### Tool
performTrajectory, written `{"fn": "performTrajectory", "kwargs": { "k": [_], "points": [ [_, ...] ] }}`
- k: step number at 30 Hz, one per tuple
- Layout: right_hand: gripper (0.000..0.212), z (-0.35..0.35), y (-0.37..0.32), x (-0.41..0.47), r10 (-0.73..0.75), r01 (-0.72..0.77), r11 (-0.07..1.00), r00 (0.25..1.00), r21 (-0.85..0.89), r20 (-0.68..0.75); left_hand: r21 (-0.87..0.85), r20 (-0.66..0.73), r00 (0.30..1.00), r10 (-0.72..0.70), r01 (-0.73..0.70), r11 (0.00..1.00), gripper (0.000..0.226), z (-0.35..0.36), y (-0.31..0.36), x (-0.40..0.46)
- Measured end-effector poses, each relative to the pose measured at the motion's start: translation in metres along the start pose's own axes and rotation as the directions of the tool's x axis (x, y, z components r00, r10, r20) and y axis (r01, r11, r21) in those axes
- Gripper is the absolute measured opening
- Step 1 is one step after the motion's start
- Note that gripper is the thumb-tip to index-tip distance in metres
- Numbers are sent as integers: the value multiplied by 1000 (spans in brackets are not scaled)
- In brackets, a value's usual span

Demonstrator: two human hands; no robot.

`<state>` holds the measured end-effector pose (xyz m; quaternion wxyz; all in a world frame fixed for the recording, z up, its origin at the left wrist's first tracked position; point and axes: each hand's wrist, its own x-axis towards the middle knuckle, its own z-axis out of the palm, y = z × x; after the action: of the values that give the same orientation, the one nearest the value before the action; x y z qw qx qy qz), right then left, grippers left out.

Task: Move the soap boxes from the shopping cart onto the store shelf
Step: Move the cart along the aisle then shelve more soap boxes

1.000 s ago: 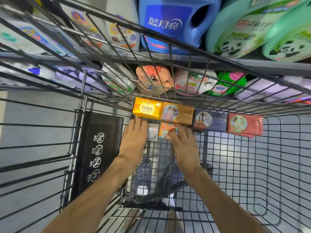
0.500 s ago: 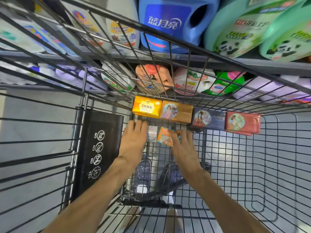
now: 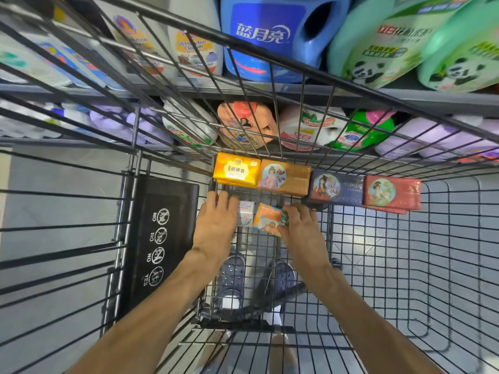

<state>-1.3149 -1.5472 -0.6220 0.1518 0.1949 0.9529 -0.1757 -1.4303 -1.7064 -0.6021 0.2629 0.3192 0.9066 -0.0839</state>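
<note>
We found both hands inside the cart [image 3: 405, 265]. The right hand [image 3: 302, 233] was grasping an orange box [image 3: 268, 218] marked "Goat Soap", tilted off the cart floor; the left hand [image 3: 216, 225] lay flat and released, just beside a white box [image 3: 245, 213]. Four more boxes lined the cart's far edge: yellow [image 3: 236, 170], brown [image 3: 283, 176], navy [image 3: 336, 187] and red [image 3: 391, 193]. We judged the fingertip hold shallow, so the box could slip or snag on the wires during lifting. A blue jug [image 3: 272, 36] on the shelf [image 3: 405, 98] read "蓝月亮"; the yellow box read "硫磺皂".
</note>
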Motion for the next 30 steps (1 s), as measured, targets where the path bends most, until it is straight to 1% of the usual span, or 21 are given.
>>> {"fn": "performTrajectory", "kwargs": {
  "k": [2,6,8,11,13,15,17,20,21,23,24,25,27,28,30],
  "points": [
    [44,-3,2,2,72,-77,987,997,144,38,5,6,1000,0,0,1000,94,-3,1,0],
    [37,-11,1,1,69,-84,978,994,191,83,-6,39,999,-10,10,1000,90,-12,2,2],
    [41,-13,1,-1,87,-105,977,991,187,104,-10,59,998,-8,9,1000,87,-16,1,0],
    [53,-20,2,-5,90,-112,983,985,146,150,13,86,996,26,-27,1000,85,-24,2,-8],
    [56,-26,4,-12,89,-108,989,979,98,184,45,94,994,54,-58,997,82,-33,5,-15],
    [59,-36,9,-20,88,-100,993,979,55,184,67,94,992,81,-88,994,81,-46,10,-22],
    [59,-54,14,-30,94,-99,995,982,23,163,96,86,989,123,-131,987,82,-64,13,-32],
    [52,-94,20,-50,111,-112,994,982,-1,155,128,44,979,201,-205,970,81,-97,19,-50],
    [55,-110,23,-60,114,-116,993,982,1,150,133,22,975,223,-223,966,77,-111,23,-57],
    [72,-145,29,-79,120,-116,992,985,-43,121,135,-36,964,263,-256,957,68,-143,32,-70],
    [75,-165,33,-91,142,-137,989,985,-52,97,130,-64,955,291,-281,951,65,-161,37,-78],
    [71,-186,35,-104,168,-165,985,983,-45,72,133,-96,942,322,-309,942,67,-180,42,-88],
    [51,-231,38,-133,216,-215,976,976,-16,3,180,-172,896,409,-380,907,76,-214,53,-104],
    [42,-253,40,-150,246,-245,968,969,48,-13,216,-200,868,454,-412,885,78,-229,60,-112],
    [28,-294,51,-186,219,-210,973,970,97,-106,263,-246,820,517,-456,850,78,-259,75,-122]
  ]
}}
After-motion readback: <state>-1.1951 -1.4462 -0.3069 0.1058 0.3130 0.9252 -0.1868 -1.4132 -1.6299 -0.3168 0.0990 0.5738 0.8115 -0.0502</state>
